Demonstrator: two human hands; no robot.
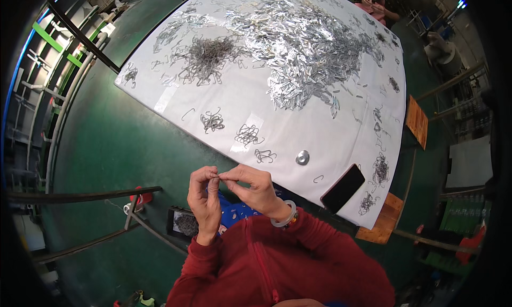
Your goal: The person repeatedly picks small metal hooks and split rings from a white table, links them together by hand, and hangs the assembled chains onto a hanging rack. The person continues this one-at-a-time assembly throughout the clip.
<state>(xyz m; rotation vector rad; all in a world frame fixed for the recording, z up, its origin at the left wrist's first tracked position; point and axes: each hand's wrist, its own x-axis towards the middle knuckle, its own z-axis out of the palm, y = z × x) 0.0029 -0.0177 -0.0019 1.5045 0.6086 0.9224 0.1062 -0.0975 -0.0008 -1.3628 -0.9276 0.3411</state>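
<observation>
the left hand (pixel 205 203) and right hand (pixel 255 188) meet fingertip to fingertip just in front of the worktop (pixel 224 101), each grip pinched closed on one tiny wire piece (pixel 218 175) held between them; it is too small to say what shape it has. this looks like the fitting or bending step on a single piece, and the next move would call for fine finger control rather than force. on the white worktop lie a big spread of shiny metal clips (pixel 298 45), a dark wire heap (pixel 205 56) and small wire tangles (pixel 248 133). a dark tray (pixel 184 223) below the hands holds more grey wire bits. a round metal disc (pixel 302 157) and a black phone (pixel 343 188) lie near the worktop's edge.
</observation>
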